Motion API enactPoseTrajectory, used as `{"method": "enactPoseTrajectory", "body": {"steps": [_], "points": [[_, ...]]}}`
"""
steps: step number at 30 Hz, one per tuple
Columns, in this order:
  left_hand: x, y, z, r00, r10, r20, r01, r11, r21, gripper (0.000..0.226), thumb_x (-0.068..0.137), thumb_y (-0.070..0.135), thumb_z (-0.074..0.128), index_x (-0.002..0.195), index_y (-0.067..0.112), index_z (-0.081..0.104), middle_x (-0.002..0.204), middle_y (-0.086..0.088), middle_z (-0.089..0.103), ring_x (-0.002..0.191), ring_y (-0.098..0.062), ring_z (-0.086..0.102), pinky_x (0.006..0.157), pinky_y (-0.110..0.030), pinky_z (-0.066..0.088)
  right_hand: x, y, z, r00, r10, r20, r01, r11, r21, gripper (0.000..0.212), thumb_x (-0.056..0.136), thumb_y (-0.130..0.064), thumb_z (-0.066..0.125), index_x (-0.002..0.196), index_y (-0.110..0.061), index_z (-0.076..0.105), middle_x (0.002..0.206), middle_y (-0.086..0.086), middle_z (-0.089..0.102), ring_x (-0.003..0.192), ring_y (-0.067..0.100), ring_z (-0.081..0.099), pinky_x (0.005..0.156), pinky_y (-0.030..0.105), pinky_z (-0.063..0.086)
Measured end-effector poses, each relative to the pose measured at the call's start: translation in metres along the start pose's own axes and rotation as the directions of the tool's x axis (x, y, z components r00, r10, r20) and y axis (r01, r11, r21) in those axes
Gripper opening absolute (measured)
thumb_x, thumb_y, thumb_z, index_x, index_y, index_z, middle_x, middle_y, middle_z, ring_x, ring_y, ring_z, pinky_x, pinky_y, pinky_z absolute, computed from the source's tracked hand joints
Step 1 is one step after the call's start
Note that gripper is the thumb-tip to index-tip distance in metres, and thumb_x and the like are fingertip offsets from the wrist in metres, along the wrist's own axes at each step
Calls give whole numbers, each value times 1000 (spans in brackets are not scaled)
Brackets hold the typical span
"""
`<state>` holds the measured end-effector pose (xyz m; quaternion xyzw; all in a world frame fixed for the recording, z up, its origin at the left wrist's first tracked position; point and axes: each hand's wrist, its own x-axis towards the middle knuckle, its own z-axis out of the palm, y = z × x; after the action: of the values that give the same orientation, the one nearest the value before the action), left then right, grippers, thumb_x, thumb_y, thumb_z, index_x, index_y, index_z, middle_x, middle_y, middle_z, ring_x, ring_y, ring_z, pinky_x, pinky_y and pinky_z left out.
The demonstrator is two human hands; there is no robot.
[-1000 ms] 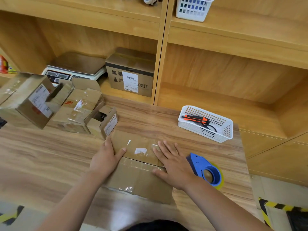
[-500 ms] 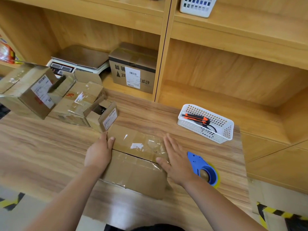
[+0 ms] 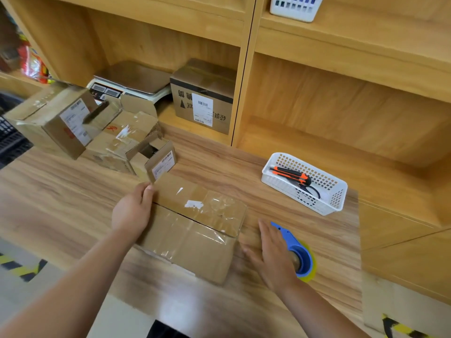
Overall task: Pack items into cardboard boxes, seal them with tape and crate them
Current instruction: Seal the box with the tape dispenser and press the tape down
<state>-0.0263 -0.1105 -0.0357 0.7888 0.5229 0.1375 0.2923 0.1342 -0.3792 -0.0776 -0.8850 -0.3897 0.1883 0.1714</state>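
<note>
Overlapping dispenser (image 3: 296, 247), maybe touching: right hand (image 3: 271, 257)

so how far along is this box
Done: the box has its flaps folded shut. In hand: the left hand steadies its left edge; the right hand is open beside the blue tape dispenser, not gripping it. Left: taping the centre seam, which looks unsealed, then crating.
</note>
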Motion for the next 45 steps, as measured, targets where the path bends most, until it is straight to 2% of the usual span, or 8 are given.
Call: {"method": "enactPoseTrajectory", "body": {"steps": [11, 19, 24, 29, 32, 35, 38, 45], "points": [[-7, -19, -9, 987, -96, 131, 104, 993, -51, 35, 94, 39, 50, 124, 22, 54, 112, -3, 62, 105, -24, 55, 80, -32, 40, 8, -4, 9, 970, -22, -243, 52, 992, 117, 74, 86, -59, 39, 143, -11, 37, 142, 3, 43, 132, 21, 32, 110, 34, 23], [10, -18, -16, 978, -115, 172, 123, 992, -34, 30, 88, 50, 54, 92, 20, 56, 85, 2, 61, 83, -19, 57, 66, -33, 41, -16, 33, 29, 903, 179, -391, -256, 954, -155, 66, 40, -16, 94, 97, -2, 63, 82, 20, 56, 71, 39, 57, 66, 45, 50], [17, -25, -17, 908, -14, 419, 85, 985, -153, 29, 97, 36, 46, 110, 11, 53, 104, -7, 61, 107, -31, 55, 87, -36, 40, -17, 20, 30, 841, 507, -191, -517, 856, -5, 58, 75, -17, 77, 122, 0, 49, 107, 24, 62, 95, 40, 62, 75, 43, 48], [19, -31, -24, 869, 56, 491, 129, 933, -336, 42, 100, 30, 42, 142, 31, 37, 121, 4, 54, 113, -20, 49, 87, -25, 33, -14, 13, 14, 810, 568, -148, -581, 812, -64, 58, 92, -15, 54, 143, -6, 28, 120, 18, 62, 106, 36, 61, 82, 36, 45], [25, -34, -26, 844, 28, 535, 225, 888, -401, 46, 100, 30, 42, 144, 34, 33, 119, 8, 48, 109, -14, 44, 90, -24, 34, -9, 9, -5, 698, 687, -200, -630, 723, 283, 47, 88, -3, 52, 134, -6, 43, 118, 22, 60, 103, 40, 58, 78, 37, 39], [28, -39, -27, 831, 43, 555, 230, 882, -411, 47, 101, 29, 39, 146, 35, 28, 131, 4, 44, 122, -19, 41, 100, -27, 32, -4, -11, -36, 548, 825, -139, -468, 440, 766, 27, 89, 4, 46, 110, -9, 55, 106, 20, 58, 88, 31, 51, 67, 34, 36], [32, -44, -26, 833, 40, 551, 227, 885, -407, 45, 102, 26, 35, 146, 35, 30, 146, -1, 40, 134, -24, 35, 105, -26, 25, -2, -49, -66, 533, 832, -154, -233, 319, 919, 25, 94, -4, 37, 85, -21, 54, 85, -1, 65, 81, 22, 49, 59, 29, 34], [37, -49, -26, 827, 45, 560, 248, 865, -436, 48, 101, 18, 32, 146, 33, 31, 136, -1, 48, 107, -16, 40, 84, -16, 23, 16, -152, -80, 721, 684, -110, -28, 187, 982, 25, 100, -26, 42, 85, -23, 61, 62, -12, 69, 54, 2, 63, 56, 20, 51]]}}
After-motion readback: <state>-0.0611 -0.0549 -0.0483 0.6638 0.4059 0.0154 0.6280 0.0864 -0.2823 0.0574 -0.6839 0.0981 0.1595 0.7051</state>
